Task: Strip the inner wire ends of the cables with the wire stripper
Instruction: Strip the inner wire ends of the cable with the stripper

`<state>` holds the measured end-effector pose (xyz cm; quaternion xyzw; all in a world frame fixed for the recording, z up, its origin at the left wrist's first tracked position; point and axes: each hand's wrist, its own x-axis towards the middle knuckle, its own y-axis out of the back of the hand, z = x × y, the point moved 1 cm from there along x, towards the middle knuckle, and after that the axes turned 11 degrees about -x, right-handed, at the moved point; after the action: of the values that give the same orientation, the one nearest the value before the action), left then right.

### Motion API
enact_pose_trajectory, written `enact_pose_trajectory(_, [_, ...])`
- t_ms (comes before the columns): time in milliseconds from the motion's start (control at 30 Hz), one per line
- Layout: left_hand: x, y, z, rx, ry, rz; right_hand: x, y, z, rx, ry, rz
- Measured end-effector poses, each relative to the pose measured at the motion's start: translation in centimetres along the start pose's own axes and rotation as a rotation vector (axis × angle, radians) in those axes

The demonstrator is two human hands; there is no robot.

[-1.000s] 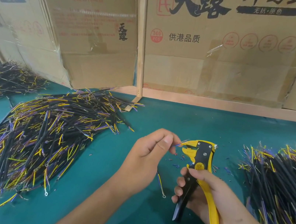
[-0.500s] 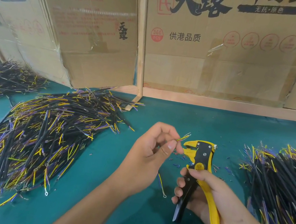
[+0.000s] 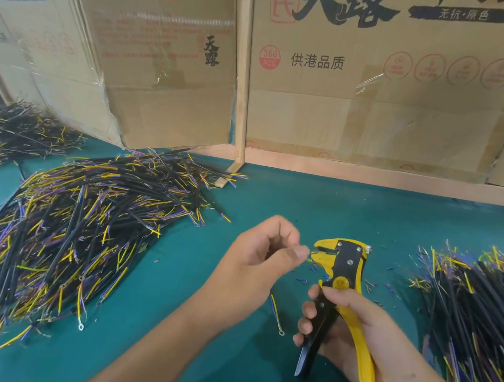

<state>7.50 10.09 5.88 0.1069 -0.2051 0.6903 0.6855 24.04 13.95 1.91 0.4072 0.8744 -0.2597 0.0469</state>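
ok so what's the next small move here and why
Probably squeeze the wire stripper handles with the right hand: the left hand pinches a cable, whose yellow wire end appears to sit at the tool's open mouth.

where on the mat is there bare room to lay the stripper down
Bare green mat lies behind the hands, between the big cable pile and the right cable pile. More lies near the bottom edge between the forearms. Insulation scraps crowd around the wire stripper.

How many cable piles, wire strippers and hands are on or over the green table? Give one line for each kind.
Cable piles: 3
Wire stripper: 1
Hands: 2, left hand, right hand
Total: 6
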Motion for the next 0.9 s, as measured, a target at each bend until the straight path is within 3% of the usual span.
enact_pose_trajectory(300, [0.1, 0.1, -0.6, 0.058, 0.057, -0.002, 0.5, 0.6, 0.5, 0.010, 0.021, -0.033])
enact_pose_trajectory(667, [-0.3, 0.5, -1.1, 0.532, -0.096, -0.038, 1.2, 1.0, 1.2, -0.023, 0.034, -0.082])
enact_pose_trajectory(900, [-0.4, 0.7, -0.7, 0.573, -0.099, 0.011, 0.4, 0.4, 0.6, -0.015, 0.057, -0.080])
